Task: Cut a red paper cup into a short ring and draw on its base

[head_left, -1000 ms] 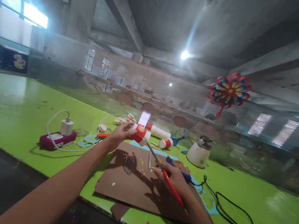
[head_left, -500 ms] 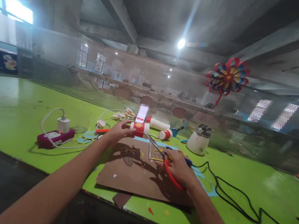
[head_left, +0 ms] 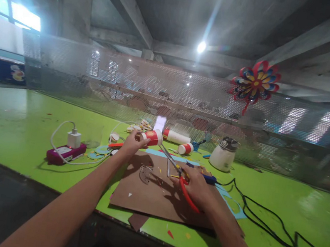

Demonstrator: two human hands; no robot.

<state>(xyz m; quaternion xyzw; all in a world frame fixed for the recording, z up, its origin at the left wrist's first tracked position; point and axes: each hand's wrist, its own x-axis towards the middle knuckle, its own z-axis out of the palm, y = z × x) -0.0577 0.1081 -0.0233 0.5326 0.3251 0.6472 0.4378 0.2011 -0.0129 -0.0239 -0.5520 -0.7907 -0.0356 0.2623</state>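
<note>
A red and white paper cup (head_left: 153, 138) lies sideways in my left hand (head_left: 132, 143), whose fingers close round its left end. My right hand (head_left: 197, 183) grips a pair of scissors (head_left: 186, 194) by the red handles. The scissor blades point up and left, their tips near the right end of the cup. Whether the tips touch the cup I cannot tell. Below both hands lies a brown cardboard sheet (head_left: 152, 199) with paper scraps and a clear round piece (head_left: 145, 173) on it.
A purple power strip (head_left: 65, 153) with a white charger stands left. Behind the cup are a phone (head_left: 160, 124), a stack of cups (head_left: 178, 137) and another cup (head_left: 185, 148). A white pot (head_left: 222, 156) stands back right; a black cable (head_left: 264, 228) runs along the right.
My left hand has tilted the cup, so its right end now points up more. The scissors stay near the cup's right end. The whole view has shifted slightly.
</note>
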